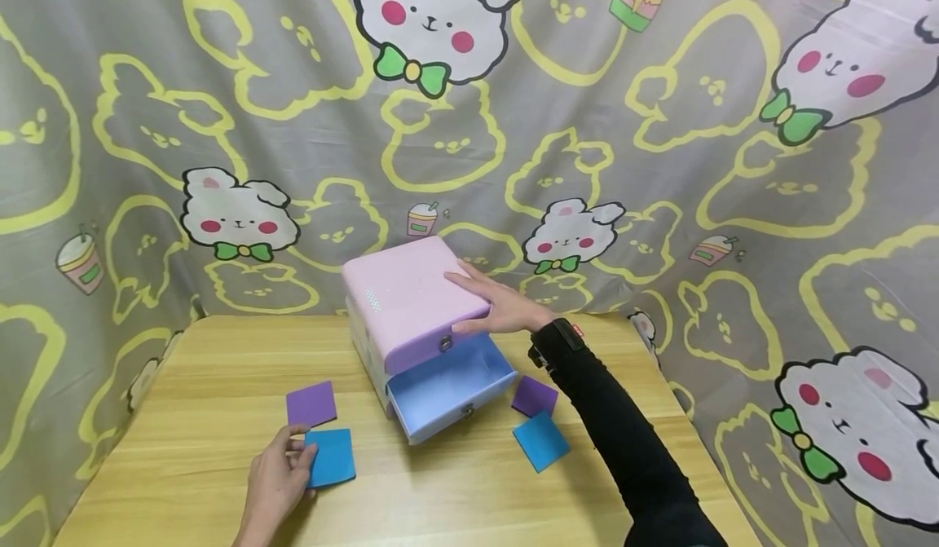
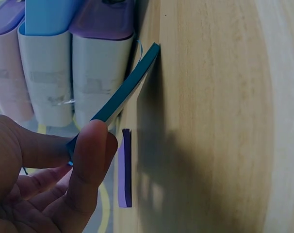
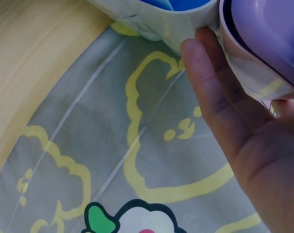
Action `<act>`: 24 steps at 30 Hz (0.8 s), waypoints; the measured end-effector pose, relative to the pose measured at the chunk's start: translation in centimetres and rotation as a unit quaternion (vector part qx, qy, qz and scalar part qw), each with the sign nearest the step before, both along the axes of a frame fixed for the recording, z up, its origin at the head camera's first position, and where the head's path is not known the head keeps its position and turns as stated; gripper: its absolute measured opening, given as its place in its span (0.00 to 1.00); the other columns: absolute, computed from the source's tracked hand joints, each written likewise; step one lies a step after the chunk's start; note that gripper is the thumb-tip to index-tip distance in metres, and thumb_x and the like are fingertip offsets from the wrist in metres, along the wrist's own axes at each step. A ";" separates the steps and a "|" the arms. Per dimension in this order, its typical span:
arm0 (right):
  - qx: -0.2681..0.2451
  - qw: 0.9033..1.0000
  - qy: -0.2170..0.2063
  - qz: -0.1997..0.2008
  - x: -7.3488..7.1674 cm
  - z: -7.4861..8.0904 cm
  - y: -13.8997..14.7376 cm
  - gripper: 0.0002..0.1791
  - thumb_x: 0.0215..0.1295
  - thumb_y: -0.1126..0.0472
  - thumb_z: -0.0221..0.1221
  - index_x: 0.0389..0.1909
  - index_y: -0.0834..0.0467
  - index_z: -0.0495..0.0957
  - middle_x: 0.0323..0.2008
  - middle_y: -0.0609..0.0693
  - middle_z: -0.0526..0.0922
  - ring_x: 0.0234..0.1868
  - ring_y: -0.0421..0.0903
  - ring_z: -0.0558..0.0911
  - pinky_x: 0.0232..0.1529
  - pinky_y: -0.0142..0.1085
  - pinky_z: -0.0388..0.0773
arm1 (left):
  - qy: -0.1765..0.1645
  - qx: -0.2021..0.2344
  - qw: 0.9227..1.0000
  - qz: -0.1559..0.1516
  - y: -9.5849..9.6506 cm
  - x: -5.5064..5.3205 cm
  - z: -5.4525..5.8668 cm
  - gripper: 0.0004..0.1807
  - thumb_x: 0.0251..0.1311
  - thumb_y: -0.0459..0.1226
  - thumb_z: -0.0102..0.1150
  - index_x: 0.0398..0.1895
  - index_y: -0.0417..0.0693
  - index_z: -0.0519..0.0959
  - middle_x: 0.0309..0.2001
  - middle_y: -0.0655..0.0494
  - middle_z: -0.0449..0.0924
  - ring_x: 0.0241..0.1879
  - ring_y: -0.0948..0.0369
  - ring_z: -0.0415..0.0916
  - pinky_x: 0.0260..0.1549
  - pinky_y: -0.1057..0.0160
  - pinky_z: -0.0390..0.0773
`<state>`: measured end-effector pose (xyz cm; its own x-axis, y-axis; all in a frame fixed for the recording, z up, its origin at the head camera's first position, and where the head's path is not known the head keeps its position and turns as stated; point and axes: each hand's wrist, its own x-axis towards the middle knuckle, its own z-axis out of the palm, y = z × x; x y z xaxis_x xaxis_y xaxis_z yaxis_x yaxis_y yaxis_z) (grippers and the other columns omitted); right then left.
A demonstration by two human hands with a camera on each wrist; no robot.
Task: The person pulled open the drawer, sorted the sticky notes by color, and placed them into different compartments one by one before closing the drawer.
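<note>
Drawer unit: smooth plastic, soft sheen. Clasp: metallic-looking. Blue squares, purple squares: matt, foam-like. Tabletop: smooth wood grain. Curtain: creased cloth.

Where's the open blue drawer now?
In the head view, the drawer juts out near centre, below the pink box top, between the left blue square and the right blue square.

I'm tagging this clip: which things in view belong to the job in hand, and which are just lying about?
Likely in the job:
- blue square, pinched by the left hand
- drawer box, right hand against it
- its open blue drawer

Lying untouched, perhaps for later:
- purple square near the left hand
- second purple square
- second blue square
</note>
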<state>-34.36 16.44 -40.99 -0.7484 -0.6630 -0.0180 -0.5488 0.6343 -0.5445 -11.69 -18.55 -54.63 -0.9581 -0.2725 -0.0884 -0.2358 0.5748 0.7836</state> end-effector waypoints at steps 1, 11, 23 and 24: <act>0.000 1.000 0.001 0.000 0.0 0.0 0.0 0.53 0.55 0.30 0.67 0.78 0.23 0.46 0.84 0.39 0.34 0.84 0.55 0.47 0.74 0.69 0.57 | 0.001 0.001 1.000 0.000 0.0 0.0 0.0 0.19 0.68 0.29 0.57 0.61 0.32 0.72 0.45 0.29 0.83 0.24 0.62 0.80 0.16 0.66 0.79; 0.006 1.000 0.005 -0.002 0.1 0.1 0.0 0.52 0.57 0.31 0.67 0.78 0.23 0.46 0.84 0.40 0.35 0.84 0.56 0.48 0.74 0.69 0.58 | 0.022 0.020 0.999 0.012 -0.1 0.1 -0.2 0.20 0.69 0.30 0.57 0.62 0.32 0.71 0.48 0.28 0.82 0.26 0.61 0.81 0.17 0.66 0.82; 0.002 1.000 0.000 -0.005 0.2 0.1 0.0 0.52 0.57 0.32 0.67 0.77 0.22 0.46 0.84 0.41 0.35 0.84 0.56 0.47 0.74 0.69 0.57 | 0.066 0.058 0.995 0.051 -0.1 0.7 1.0 0.19 0.68 0.31 0.59 0.60 0.39 0.74 0.49 0.31 0.82 0.20 0.67 0.80 0.18 0.65 0.83; 0.002 1.000 0.001 -0.004 0.1 0.1 -0.2 0.52 0.57 0.32 0.67 0.77 0.22 0.46 0.84 0.42 0.35 0.84 0.56 0.47 0.74 0.69 0.57 | 0.069 0.070 0.993 0.058 -0.1 0.7 1.2 0.19 0.68 0.32 0.59 0.60 0.40 0.74 0.49 0.32 0.82 0.20 0.67 0.80 0.17 0.63 0.83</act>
